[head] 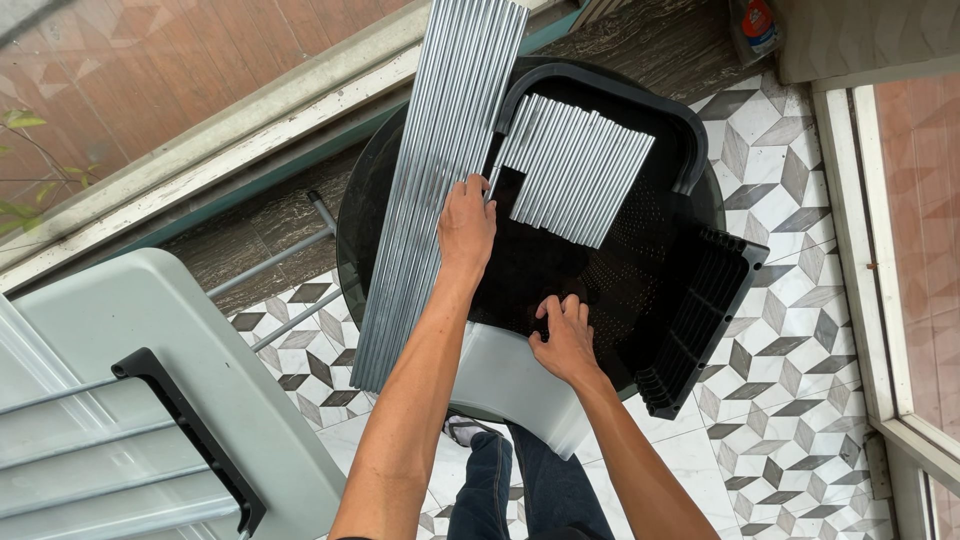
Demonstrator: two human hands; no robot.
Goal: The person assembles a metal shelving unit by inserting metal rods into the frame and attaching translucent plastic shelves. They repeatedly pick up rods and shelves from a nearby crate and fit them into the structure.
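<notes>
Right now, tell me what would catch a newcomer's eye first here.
The long bundle of silvery metal tubes runs diagonally up the middle, with the left hand resting on its right edge. Beside it, a black perforated plastic tray holds a shorter row of tubes, and the right hand presses on the tray's near edge. Below lies a patterned tile floor.

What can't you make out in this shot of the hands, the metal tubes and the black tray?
- Head view: left hand fingertips, curled down among the long metal tubes, so its grip is unclear.
- Long tubes' far ends, cut by the top edge.
- Black tray floor beneath the short tubes.
- Right hand palm, facing down on the tray.
</notes>
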